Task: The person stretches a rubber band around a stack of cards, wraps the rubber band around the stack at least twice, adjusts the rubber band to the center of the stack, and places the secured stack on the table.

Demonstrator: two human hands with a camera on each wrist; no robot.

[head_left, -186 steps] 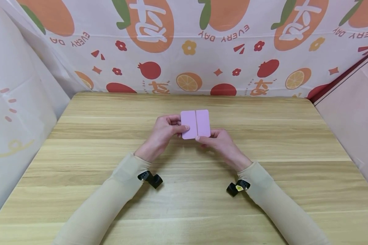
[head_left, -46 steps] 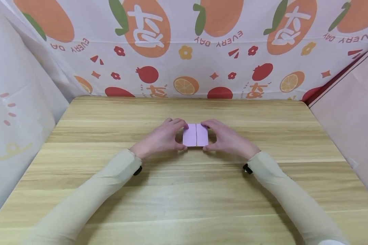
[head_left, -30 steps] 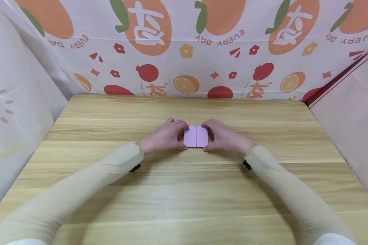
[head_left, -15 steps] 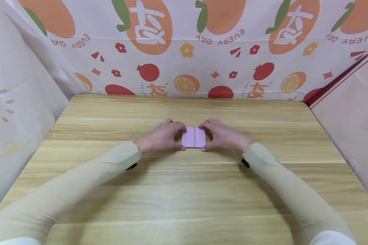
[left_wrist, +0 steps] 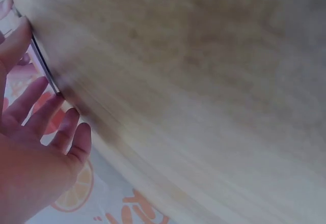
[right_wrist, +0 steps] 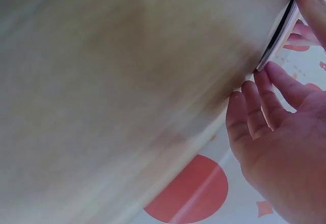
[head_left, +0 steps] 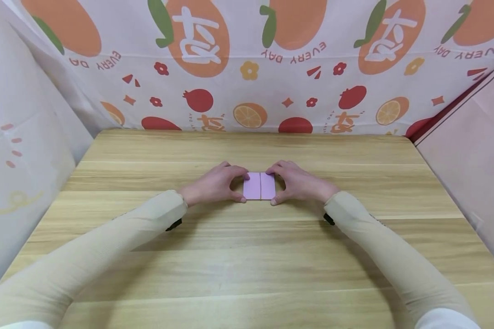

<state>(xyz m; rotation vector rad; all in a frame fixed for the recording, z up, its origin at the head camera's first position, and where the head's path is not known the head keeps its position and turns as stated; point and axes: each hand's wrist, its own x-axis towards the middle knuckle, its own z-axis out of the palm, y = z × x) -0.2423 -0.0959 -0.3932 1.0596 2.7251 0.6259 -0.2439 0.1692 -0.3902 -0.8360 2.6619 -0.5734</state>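
Note:
A small square lilac notepad lies flat at the table's middle, a thin tan band running down its centre. My left hand grips its left side, thumb at the near corner and fingertips at the far one. On the opposite side my right hand holds it the same way, mirrored. Both wrist views show the pad edge-on: a dark lower layer with pale layers above, low over the wood, between thumb and fingertips of the left hand and the right hand. Its underside is hidden.
The wood-grain table spreads out around both forearms. A fruit-print cloth hangs along its back edge, with pale cloth at the left and a pinkish panel at the right. A small black device sits under the right cuff.
Six seconds ago the notepad was held up facing me with thumbs on its front; now it is lowered flat, gripped at its side edges. Lately it has shifted slightly toward me.

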